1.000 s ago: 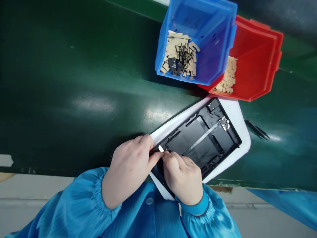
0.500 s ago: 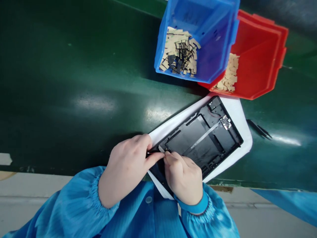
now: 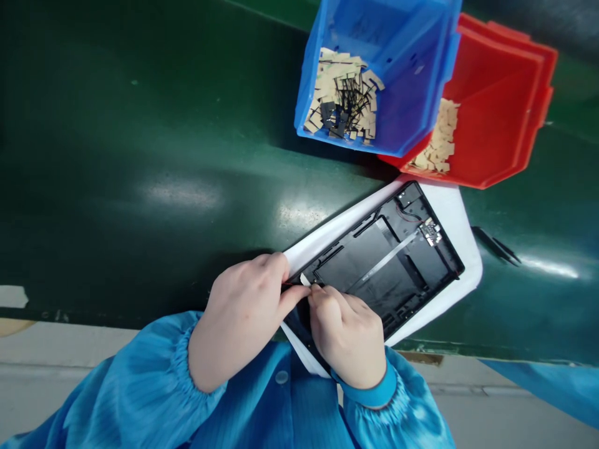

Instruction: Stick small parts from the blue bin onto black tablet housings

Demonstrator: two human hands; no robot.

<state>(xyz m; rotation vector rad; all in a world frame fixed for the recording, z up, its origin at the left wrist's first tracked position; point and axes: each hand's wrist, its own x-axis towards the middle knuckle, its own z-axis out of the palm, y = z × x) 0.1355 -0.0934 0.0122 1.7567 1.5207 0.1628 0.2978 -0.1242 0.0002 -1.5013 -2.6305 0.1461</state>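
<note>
OK, geometry first, seen from beside the bench [image 3: 140,137], 12 o'clock pointing away from the worker. One black case [image 3: 355,262] lies flat on a white sheet [image 3: 452,212], open side up, long axis running 8 to 2. Both hands sit at its 8 o'clock end; the rest stretches away from them toward 2.

Left hand [image 3: 243,318] is at that end's outer edge, fingers curled at the rim, thumb reaching toward 3. Right hand [image 3: 349,330] lies over the case's near side, so it's nearer the middle; fingers bent in a pinch, tips meeting the left thumb. Can't tell what's between the fingertips, if anything; the knuckles hide it. One white tab [image 3: 305,279] shows just beside the tips, at about 11.

Inside the case: one grey strip [image 3: 390,255] pointing to 2, leading to one small circuit board [image 3: 430,232] at the far end.

Count around it: two bins, one blue bin [image 3: 402,81] between 12 and 1 from the fingertips, one red bin [image 3: 505,106] near half past 1. Both hold pale pieces [image 3: 327,72], too many to count. One pair of tweezers [image 3: 496,245], half past 2, off the sheet.
</note>
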